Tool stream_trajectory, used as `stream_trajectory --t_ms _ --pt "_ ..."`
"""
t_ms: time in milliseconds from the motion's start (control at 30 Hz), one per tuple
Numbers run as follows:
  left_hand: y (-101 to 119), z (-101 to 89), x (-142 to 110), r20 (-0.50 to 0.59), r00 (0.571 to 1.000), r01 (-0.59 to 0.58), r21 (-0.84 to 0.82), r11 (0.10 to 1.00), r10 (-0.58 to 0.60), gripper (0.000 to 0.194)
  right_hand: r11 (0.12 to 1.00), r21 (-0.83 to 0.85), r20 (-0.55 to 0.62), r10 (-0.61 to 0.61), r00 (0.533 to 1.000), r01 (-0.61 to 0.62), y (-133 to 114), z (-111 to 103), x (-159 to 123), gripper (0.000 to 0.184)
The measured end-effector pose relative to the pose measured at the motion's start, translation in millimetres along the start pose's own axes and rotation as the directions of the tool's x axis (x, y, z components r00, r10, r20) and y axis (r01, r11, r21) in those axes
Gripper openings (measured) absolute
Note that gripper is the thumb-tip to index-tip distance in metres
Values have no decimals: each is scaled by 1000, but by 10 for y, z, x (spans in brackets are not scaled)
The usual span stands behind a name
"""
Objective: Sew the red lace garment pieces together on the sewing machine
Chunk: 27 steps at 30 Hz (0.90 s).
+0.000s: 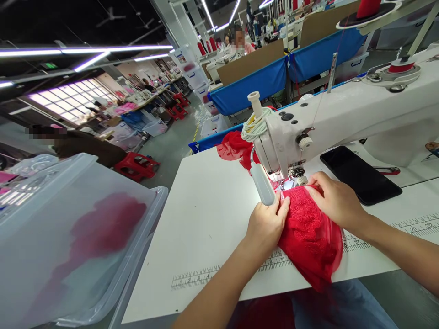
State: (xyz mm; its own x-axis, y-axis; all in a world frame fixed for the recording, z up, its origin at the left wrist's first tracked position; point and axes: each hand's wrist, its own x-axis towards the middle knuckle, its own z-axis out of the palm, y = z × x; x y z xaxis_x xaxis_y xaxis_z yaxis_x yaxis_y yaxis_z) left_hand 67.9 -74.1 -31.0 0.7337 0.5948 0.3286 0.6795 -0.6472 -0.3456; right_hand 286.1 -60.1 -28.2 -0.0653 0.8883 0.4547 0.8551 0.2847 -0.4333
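Observation:
Under the needle of a white sewing machine (pixel 274 141) lies the upper edge of a piece of red lace fabric (pixel 305 228). My left hand (pixel 267 224) pinches that edge just left of the needle, beside the grey lamp (pixel 262 183) on the machine head. To the right of the needle, my right hand (pixel 332 196) pinches the same edge between thumb and fingers. The lace hangs between both hands and drapes over the table's front edge. More red fabric (pixel 235 146) lies behind the machine head.
A black phone (pixel 360 176) rests on the white table (pixel 178 228) right of the needle, with red-handled snips (pixel 389 171) behind it. Printed ruler marks run along the front. Translucent bins (pixel 78 219) stand at the left, near a red stool (pixel 137 165). A co-worker (pixel 240 43) sits farther back.

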Motion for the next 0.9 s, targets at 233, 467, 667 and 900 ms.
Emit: stream_trajectory --t_ms 233,467,667,900 --pt "11 -43 26 -31 999 12 4 1000 -12 38 836 38 7 -548 836 547 -102 -13 -68 35" --pt "12 -47 16 -39 999 -10 22 1000 11 41 849 29 158 -524 837 527 15 87 -112 43" --pt "19 -65 30 22 1000 10 45 999 -11 42 859 55 177 -510 842 509 20 81 -87 46" --pt "24 -70 65 80 996 26 6 1000 -26 37 859 65 181 -511 841 508 37 83 -76 49"
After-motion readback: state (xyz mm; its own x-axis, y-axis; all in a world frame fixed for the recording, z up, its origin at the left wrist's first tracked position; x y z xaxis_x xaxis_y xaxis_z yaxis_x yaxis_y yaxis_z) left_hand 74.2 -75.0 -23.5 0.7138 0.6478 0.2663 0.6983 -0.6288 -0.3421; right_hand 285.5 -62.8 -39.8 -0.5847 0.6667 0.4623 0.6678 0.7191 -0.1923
